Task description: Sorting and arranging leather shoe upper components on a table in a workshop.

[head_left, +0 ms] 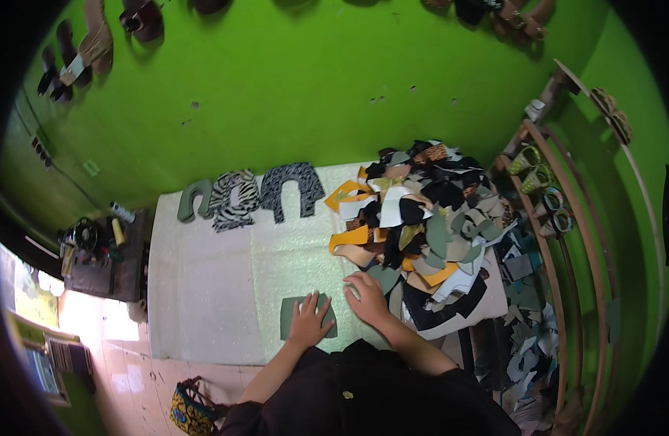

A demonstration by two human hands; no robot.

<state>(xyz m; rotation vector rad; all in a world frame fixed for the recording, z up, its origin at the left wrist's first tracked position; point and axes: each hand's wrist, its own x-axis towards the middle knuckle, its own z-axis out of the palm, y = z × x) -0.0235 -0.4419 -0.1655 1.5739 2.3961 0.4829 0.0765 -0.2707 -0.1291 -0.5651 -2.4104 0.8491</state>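
Observation:
A flat grey-green piece of material [287, 314] lies on the table near its front edge. My left hand [310, 320] rests on that piece, fingers spread flat. Just to its right, my right hand [367, 296] is over the tabletop, fingers apart and a little bent, with nothing visible in them. Beyond the right hand's fingers is a rounded green scrap [386, 277] at the edge of a large heap of cut scraps [437, 229], in black, orange, white, tan and green.
Along the table's [203, 291] far edge lie a green U-shaped piece [195, 201], zebra-striped pieces [235, 200] and dark patterned U-shaped pieces [291, 190]. A sewing machine [85, 234] stands at left. A wooden rack [549, 254] holds shoes at right. A patterned bag [191, 408] sits on the floor.

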